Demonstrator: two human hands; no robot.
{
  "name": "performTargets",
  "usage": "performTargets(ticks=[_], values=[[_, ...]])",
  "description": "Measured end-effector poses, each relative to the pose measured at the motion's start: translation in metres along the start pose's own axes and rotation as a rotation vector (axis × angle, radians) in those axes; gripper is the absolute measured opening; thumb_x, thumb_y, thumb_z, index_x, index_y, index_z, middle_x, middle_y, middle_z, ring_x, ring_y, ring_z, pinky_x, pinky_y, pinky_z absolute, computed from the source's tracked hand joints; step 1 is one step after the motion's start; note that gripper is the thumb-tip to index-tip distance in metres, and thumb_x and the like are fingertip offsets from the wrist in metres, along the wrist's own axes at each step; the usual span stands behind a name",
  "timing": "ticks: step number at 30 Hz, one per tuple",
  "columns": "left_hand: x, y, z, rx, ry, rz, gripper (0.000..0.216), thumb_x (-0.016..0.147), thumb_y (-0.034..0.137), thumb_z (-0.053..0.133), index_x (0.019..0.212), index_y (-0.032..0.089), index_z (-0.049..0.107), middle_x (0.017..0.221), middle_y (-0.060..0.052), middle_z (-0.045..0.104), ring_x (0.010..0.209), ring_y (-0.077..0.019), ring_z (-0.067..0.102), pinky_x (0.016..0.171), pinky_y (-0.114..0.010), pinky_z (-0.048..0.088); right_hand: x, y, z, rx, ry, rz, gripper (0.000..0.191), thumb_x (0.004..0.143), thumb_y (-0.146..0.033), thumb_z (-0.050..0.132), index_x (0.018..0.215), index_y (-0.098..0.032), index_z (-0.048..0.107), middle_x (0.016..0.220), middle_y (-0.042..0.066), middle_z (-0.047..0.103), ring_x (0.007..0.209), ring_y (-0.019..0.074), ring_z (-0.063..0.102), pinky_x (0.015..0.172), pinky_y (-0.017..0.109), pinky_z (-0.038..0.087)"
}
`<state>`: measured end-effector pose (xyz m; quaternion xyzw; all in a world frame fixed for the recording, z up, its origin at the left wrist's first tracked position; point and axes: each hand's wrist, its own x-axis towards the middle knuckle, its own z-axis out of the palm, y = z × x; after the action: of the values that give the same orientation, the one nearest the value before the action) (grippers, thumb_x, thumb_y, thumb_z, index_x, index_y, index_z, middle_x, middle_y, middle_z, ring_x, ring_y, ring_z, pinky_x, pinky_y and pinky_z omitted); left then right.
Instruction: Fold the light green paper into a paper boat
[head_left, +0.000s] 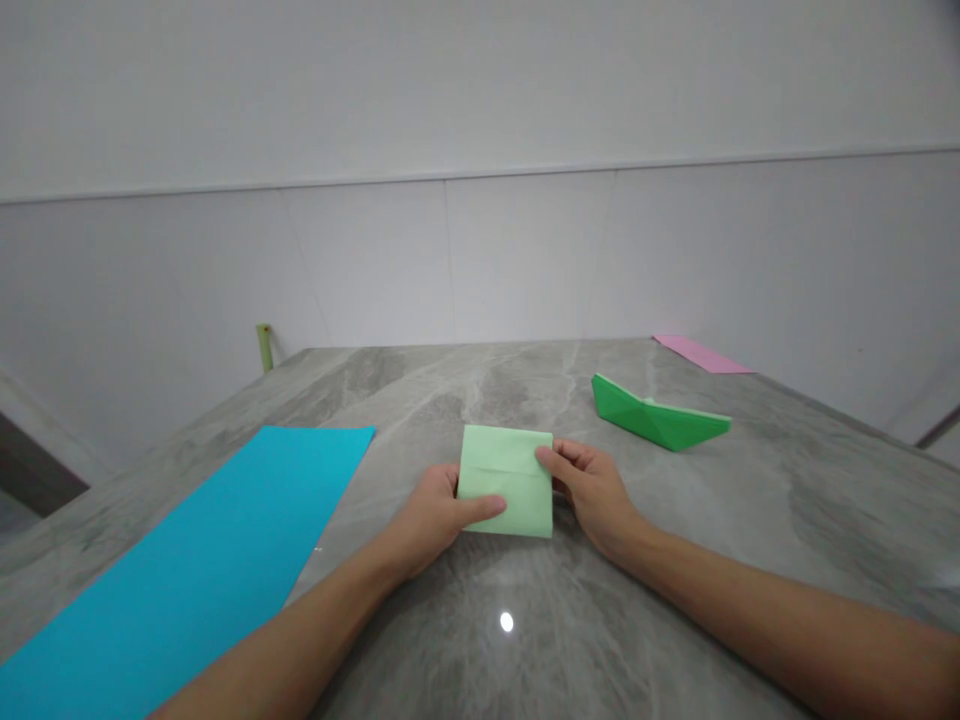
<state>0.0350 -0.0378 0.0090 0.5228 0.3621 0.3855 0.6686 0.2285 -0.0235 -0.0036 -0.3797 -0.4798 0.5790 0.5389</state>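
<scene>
A pale green folded paper, roughly square with a crease across its upper half, is held up in front of me. My left hand grips its left side, thumb lying across the lower front and fingers behind. At the upper right edge, my right hand pinches the same paper between thumb and fingers. The fingers behind the sheet are mostly hidden. Beyond my right hand a bright green folded paper boat rests on the table.
A large blue sheet lies on the left of the grey marbled table. Near the far right edge is a pink sheet. A white wall stands behind the table, with a green strip-like object beyond its far left edge.
</scene>
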Motion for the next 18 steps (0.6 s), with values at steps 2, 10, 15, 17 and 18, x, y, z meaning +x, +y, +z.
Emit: performTargets(ticks=[2, 10, 15, 17, 18], values=[[-0.0010, 0.0005, 0.0003, 0.006, -0.007, -0.031, 0.034, 0.067, 0.026, 0.077, 0.098, 0.012, 0.071, 0.094, -0.010, 0.072, 0.084, -0.0238, 0.067, 0.079, -0.036, 0.052, 0.0005, -0.0004, -0.0005, -0.010, 0.027, 0.000, 0.034, 0.070, -0.048, 0.072, 0.080, -0.016, 0.070, 0.066, 0.002, 0.066, 0.057, 0.0143, 0.057, 0.058, 0.028, 0.046], [0.0003, -0.0016, -0.0009, 0.078, 0.071, -0.046, 0.032, 0.071, 0.038, 0.074, 0.086, 0.011, 0.072, 0.083, -0.010, 0.072, 0.074, -0.0204, 0.065, 0.067, -0.029, 0.051, -0.0027, -0.0047, 0.0010, 0.018, -0.074, 0.092, 0.034, 0.064, -0.040, 0.078, 0.086, -0.015, 0.072, 0.074, 0.006, 0.073, 0.064, 0.0197, 0.066, 0.067, 0.034, 0.052], [0.0036, -0.0029, -0.0023, 0.159, 0.258, 0.028, 0.049, 0.073, 0.059, 0.063, 0.064, 0.011, 0.064, 0.057, -0.003, 0.062, 0.047, -0.0113, 0.049, 0.044, -0.021, 0.035, -0.0052, -0.0080, 0.0042, -0.023, -0.149, 0.128, 0.038, 0.062, -0.044, 0.078, 0.085, -0.014, 0.073, 0.072, 0.006, 0.073, 0.065, 0.0200, 0.067, 0.068, 0.035, 0.052], [0.0042, -0.0028, -0.0018, 0.150, 0.296, 0.039, 0.052, 0.071, 0.064, 0.061, 0.061, 0.013, 0.060, 0.053, -0.001, 0.056, 0.045, -0.0108, 0.045, 0.043, -0.021, 0.032, -0.0052, -0.0080, 0.0047, -0.026, -0.156, 0.131, 0.038, 0.062, -0.044, 0.078, 0.085, -0.014, 0.073, 0.072, 0.006, 0.072, 0.064, 0.0194, 0.066, 0.067, 0.035, 0.052], [0.0044, -0.0027, -0.0015, 0.149, 0.307, 0.041, 0.053, 0.071, 0.066, 0.060, 0.060, 0.013, 0.059, 0.051, 0.000, 0.054, 0.045, -0.0110, 0.044, 0.043, -0.021, 0.031, -0.0051, -0.0078, 0.0047, -0.031, -0.157, 0.131, 0.038, 0.062, -0.044, 0.077, 0.084, -0.014, 0.072, 0.071, 0.005, 0.072, 0.063, 0.0187, 0.065, 0.065, 0.034, 0.051]])
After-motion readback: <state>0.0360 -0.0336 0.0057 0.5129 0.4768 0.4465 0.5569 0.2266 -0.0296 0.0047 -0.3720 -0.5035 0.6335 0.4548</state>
